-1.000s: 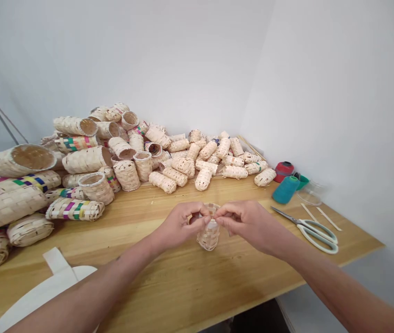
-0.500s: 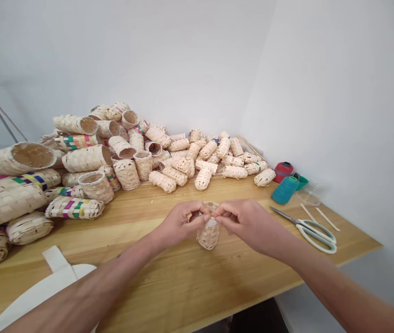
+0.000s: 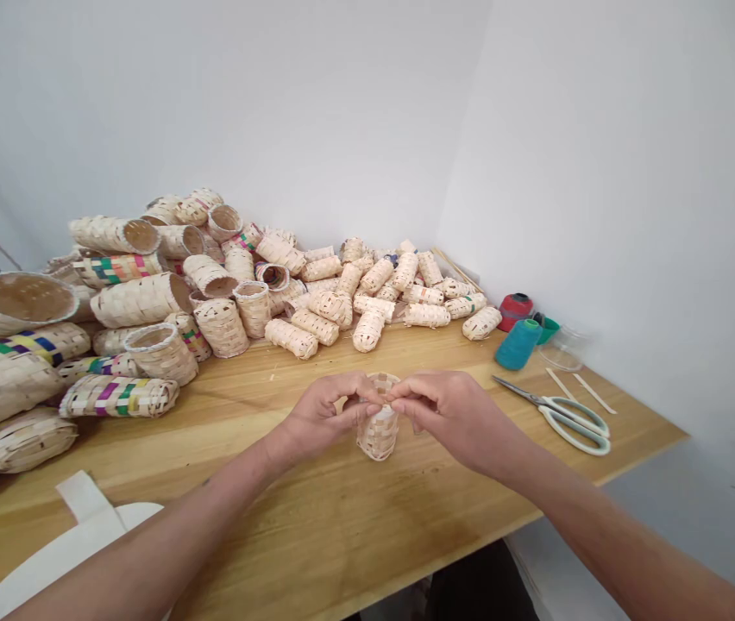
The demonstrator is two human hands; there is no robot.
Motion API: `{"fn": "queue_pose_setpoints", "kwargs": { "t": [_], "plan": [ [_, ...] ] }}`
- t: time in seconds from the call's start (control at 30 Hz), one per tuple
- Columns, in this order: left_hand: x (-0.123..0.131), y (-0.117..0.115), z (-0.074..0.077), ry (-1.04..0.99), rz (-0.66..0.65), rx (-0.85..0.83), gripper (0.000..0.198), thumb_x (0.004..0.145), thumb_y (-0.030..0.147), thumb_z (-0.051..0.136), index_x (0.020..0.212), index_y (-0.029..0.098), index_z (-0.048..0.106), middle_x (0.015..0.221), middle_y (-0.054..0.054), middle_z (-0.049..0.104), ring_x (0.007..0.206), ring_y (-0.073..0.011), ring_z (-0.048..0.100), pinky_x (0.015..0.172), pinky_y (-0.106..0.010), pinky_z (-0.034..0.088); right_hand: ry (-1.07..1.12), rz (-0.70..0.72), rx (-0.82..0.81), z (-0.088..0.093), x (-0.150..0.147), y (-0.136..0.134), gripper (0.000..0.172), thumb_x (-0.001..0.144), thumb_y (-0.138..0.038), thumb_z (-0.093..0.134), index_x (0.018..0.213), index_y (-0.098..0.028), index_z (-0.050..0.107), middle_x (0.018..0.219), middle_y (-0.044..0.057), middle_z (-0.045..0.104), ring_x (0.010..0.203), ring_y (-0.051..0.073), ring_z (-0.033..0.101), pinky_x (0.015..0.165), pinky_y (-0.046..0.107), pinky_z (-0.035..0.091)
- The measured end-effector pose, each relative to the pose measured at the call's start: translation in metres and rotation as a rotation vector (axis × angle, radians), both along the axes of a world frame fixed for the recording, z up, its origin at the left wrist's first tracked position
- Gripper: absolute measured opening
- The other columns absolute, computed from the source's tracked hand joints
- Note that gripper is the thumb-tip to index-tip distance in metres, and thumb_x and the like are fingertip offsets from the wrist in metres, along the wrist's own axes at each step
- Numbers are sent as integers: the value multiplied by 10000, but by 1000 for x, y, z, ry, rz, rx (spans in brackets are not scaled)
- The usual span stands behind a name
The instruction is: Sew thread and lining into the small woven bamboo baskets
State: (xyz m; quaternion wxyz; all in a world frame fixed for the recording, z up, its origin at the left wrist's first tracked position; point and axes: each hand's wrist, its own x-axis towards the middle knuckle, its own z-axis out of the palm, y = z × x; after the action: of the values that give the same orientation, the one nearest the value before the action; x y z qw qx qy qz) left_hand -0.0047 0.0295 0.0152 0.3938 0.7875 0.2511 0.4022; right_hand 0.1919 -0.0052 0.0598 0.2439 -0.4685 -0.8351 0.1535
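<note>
On my feed, a small pale woven-strip cylindrical basket [image 3: 379,431] sits between the two hands, its long axis close to upright and leaning very slightly, open rim uppermost. My left hand [image 3: 322,418] comes in from the lower left and my right hand [image 3: 455,414] from the lower right, both clenched on the upper rim, with the fingertips [image 3: 399,404] of the right meeting those of the left at the front. Neither hand is clearly nearer; the basket lies just below the pinch, centred between them. Its base is over the light wooden table [image 3: 316,539], but I cannot tell whether it touches. Off to the right, well apart, lie steel scissors with pale green loop handles [image 3: 573,425], and a heap of pale woven tubes [image 3: 316,297] fills the far side.
</note>
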Motion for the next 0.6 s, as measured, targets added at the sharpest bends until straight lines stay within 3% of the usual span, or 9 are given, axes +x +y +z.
{"fn": "queue_pose_setpoints", "kwargs": {
  "t": [0.2,0.37,0.6],
  "plan": [
    [0,3,-3,3,10,24,190,843,292,582,777,133,664,754,-56,644,720,-174,581,701,-300,455,8,47,244,-17,8,-2,120,906,-210,521,895,-205,640,815,7,661,752,144,593,663,247,416],
    [1,4,-4,-2,36,46,165,845,265,581,783,135,661,752,-54,643,721,-169,580,699,-295,451,-123,62,378,-31,7,-1,188,954,-235,437,916,-183,613,810,40,636,734,162,588,645,271,412],
    [1,6,-6,-22,46,14,156,834,277,593,786,144,659,758,-43,646,719,-160,577,689,-277,449,-247,39,527,-37,5,-1,244,973,-209,374,951,-167,614,779,57,620,704,162,574,620,274,397]
  ]
}}
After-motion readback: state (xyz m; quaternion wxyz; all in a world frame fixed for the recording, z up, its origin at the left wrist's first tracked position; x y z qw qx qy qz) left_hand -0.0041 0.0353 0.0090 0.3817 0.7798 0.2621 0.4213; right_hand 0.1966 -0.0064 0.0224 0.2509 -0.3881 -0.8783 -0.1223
